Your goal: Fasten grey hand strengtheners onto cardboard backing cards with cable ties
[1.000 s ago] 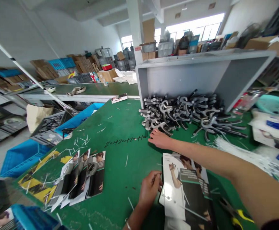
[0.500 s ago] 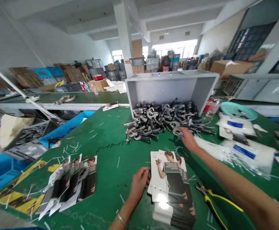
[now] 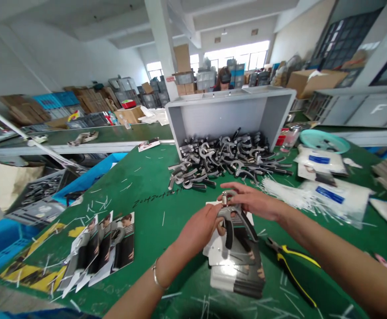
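While the left hand and the right hand hold a grey hand exerciser just above a stack of printed cards, both grips are narrow and closed on it. A few cards that seem to have exercisers on them lie in a row on the green counter. A big heap of loose exercisers lies by a grey bin, so most are left.

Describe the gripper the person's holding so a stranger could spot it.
On the green workbench, a heap of hand grippers lies before a grey bin. Only one gripper is off the heap, held in both hands over a card stack.
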{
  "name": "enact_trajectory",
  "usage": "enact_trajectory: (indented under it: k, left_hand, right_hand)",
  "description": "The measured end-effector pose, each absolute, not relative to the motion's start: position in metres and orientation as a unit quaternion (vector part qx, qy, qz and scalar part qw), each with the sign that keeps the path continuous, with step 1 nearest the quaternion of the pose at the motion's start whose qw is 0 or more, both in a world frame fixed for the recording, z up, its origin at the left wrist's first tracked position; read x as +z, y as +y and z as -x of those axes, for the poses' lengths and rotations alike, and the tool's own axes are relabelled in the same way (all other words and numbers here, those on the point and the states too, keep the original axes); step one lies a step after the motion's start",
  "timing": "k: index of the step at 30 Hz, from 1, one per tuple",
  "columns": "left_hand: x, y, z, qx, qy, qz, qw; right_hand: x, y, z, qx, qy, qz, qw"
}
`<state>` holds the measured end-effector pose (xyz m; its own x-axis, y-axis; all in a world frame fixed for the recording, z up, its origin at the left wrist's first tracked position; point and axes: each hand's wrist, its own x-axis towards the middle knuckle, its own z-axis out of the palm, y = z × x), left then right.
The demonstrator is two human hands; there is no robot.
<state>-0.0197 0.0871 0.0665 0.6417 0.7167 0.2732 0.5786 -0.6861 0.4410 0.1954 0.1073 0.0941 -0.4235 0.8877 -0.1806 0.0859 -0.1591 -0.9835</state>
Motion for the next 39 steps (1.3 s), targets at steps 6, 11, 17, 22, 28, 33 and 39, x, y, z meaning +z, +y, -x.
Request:
enact_trajectory:
  k: [6,11,17,22,28,33,39]
  left_hand:
    - [0.036,0.114,0.044,0.243,0.411,-0.844,0.244]
    - [0.021,0.131,0.036,0.219,0.372,-0.859,0.276]
    - [0.0,0.105,0.039,0.171,0.365,-0.868,0.289]
    - [-0.002,0.105,0.045,0.226,0.398,-0.844,0.28]
    - [-0.009,0.125,0.014,0.27,0.396,-0.828,0.292]
    - [-0.02,0.108,0.0,0.311,0.384,-0.8,0.339]
    - [-0.031,0.098,-0.002,0.352,0.41,-0.765,0.35]
  right_hand:
    - [0.053,0.068,-0.205,0.535,-0.629,0.491,0.277]
    - [0.04,0.053,-0.2,0.456,-0.651,0.565,0.223]
    - [0.013,0.025,-0.199,0.304,-0.699,0.637,0.113]
    - [0.002,0.006,-0.199,0.195,-0.717,0.64,0.196]
    - [-0.004,0.019,-0.178,0.217,-0.763,0.549,0.264]
    - [-0.017,0.038,-0.172,0.239,-0.708,0.563,0.353]
    - [-0.022,0.05,-0.172,0.255,-0.659,0.577,0.41]
